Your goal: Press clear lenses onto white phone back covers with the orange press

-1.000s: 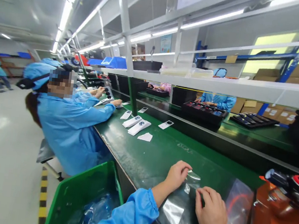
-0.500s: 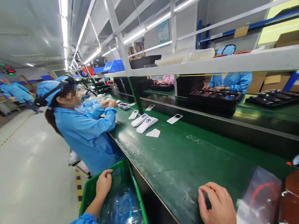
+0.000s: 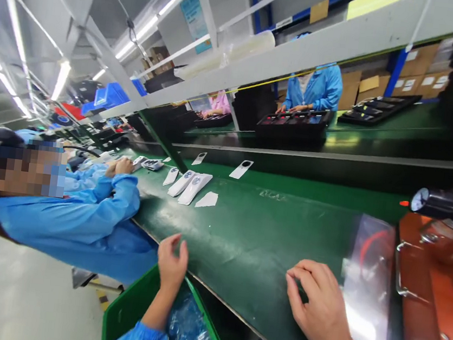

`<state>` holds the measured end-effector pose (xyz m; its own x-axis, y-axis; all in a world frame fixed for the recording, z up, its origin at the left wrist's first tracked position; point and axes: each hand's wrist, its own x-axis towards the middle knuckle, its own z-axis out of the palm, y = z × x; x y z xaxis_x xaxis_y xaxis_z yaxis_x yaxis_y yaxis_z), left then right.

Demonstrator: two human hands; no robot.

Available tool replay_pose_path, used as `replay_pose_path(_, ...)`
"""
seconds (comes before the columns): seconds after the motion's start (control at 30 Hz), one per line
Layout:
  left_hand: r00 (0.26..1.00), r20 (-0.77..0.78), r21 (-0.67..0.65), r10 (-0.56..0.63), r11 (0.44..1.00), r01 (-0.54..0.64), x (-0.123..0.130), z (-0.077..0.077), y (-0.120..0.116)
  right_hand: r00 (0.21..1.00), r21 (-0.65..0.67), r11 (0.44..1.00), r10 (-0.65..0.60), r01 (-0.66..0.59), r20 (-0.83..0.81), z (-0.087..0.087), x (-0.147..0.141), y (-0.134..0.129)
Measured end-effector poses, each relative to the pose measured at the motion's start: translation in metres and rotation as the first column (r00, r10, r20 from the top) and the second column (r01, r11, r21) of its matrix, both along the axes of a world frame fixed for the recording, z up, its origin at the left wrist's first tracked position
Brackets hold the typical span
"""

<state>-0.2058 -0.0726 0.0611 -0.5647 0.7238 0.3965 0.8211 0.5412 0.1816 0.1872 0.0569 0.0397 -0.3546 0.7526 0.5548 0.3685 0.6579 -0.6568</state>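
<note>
My left hand [image 3: 173, 262] hovers over the rim of a green plastic basket [image 3: 113, 302], thumb and fingers apart, holding nothing. Clear plastic bags with a bluish tint [image 3: 192, 324] fill the basket. Above the green bench [image 3: 242, 248], my right hand [image 3: 313, 300] has its fingers curled, thumb and index tips close together in a ring with nothing visible between them. Just right of it lies a clear plastic bag [image 3: 372, 285] with a red curved strip showing in its upper part.
An orange-brown machine [image 3: 416, 301] with a gauge [image 3: 421, 199] stands at the right. White printed sleeves [image 3: 195, 188] and a paper scrap [image 3: 207, 199] lie farther up the bench. A co-worker in blue [image 3: 82, 219] sits at the left; others work across.
My left hand has risen from inside the basket to its bench-side rim, its thumb now apart from the fingers. The view has turned right. My right hand keeps its curled shape.
</note>
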Motion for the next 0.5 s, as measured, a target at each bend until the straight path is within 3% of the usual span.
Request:
replay_pose_path(0.1,0.967,0.073,-0.169,-0.244,0.953,0.253,0.014,-0.007,0.118,0.997,-0.043,0.996,0.074,-0.075,-0.007,-0.001,-0.007,-0.007)
replay_pose_path(0.2,0.945,0.133,-0.332,-0.3,0.885,0.327,0.005,-0.029,0.23,0.995,-0.079,0.992,0.096,-0.098,-0.029,-0.003,-0.009,-0.011)
replay_pose_path(0.27,0.952,0.146,-0.435,-0.27,0.846,0.307,-0.005,-0.045,0.288,0.996,-0.094,0.992,0.084,-0.087,-0.039,-0.003,-0.007,-0.013)
replay_pose_path(0.37,0.975,0.131,-0.557,-0.178,0.8,0.221,-0.011,-0.066,0.338,0.998,-0.099,0.993,0.06,-0.063,-0.037,-0.003,-0.006,-0.015)
replay_pose_path(0.5,0.984,0.106,-0.66,-0.146,0.729,0.18,0.002,-0.088,0.353,1.0,-0.102,0.995,0.007,-0.01,-0.027,-0.003,-0.008,-0.014)
